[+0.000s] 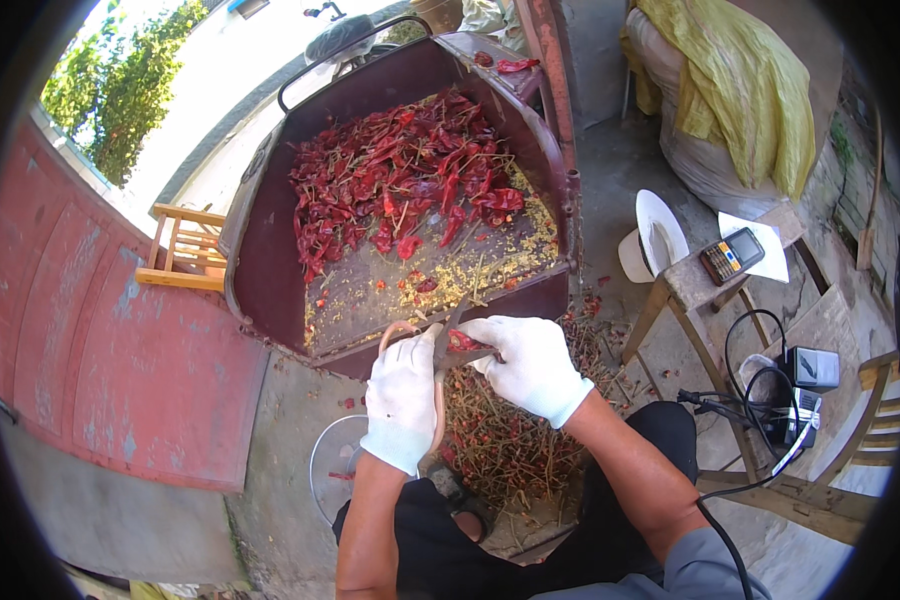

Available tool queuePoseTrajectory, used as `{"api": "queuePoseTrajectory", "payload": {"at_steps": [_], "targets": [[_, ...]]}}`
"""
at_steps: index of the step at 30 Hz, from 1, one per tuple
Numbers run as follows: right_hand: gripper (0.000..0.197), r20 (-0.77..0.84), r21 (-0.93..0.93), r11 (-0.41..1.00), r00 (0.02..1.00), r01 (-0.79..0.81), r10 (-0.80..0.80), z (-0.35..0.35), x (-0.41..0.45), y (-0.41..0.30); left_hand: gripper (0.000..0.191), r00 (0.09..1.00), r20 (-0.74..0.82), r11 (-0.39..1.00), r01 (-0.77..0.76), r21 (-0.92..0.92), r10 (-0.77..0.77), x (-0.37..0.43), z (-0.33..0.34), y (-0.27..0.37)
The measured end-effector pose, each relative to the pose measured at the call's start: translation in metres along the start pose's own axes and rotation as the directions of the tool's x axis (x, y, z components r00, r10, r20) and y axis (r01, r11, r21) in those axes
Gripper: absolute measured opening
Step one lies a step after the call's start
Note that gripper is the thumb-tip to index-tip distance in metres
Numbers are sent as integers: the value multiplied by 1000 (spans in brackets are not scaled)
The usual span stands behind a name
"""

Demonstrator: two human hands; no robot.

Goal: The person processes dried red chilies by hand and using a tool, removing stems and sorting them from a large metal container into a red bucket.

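Note:
My left hand (401, 394), in a white knit glove, grips a pair of scissors (441, 352) with large looped handles; the blades are spread. Between them lies the end of a dried red chili pepper (463, 341), pinched by my gloved right hand (529, 364). Both hands are close together over the near edge of a dark red metal cart bed (270, 247). Inside the bed is a heap of dried red chili peppers (397, 165), with yellow seeds (525, 255) scattered in front of it. My fingertips are partly hidden by the gloves and blades.
Cut stems (510, 442) are piled on the ground below. A clear round container (330, 457) stands at the lower left. To the right are a wooden stool (690, 281) with a handheld device (731, 255), a white hat (656, 236) and black cables (750, 405). A wooden chair (187, 247) stands left.

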State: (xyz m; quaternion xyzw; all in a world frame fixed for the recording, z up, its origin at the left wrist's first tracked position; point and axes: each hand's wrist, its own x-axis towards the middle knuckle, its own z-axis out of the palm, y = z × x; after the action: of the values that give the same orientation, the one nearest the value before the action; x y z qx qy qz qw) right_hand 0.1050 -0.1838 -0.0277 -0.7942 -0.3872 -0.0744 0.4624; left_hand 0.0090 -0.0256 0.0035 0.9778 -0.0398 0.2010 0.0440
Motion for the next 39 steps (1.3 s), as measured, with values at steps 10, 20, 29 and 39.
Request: {"api": "queuePoseTrajectory", "payload": {"at_steps": [10, 20, 29, 39], "targets": [[25, 34, -77, 997, 999, -18, 21, 2, -2, 1, 63, 986, 151, 997, 74, 32, -78, -2, 10, -3], [17, 25, -131, 984, 991, -124, 129, 0, -1, -6, 54, 995, 86, 999, 43, 2, -43, -9, 21, -5], [25, -92, 2, 957, 953, -291, 290, -4, 5, 1, 22, 994, 2, 936, 105, -334, -111, -13, 22, 27], [31, -72, 312, 934, 976, -176, 208, -11, 5, -5, 43, 841, 51, 833, 541, -115, -539, 14, 24, -69]]}}
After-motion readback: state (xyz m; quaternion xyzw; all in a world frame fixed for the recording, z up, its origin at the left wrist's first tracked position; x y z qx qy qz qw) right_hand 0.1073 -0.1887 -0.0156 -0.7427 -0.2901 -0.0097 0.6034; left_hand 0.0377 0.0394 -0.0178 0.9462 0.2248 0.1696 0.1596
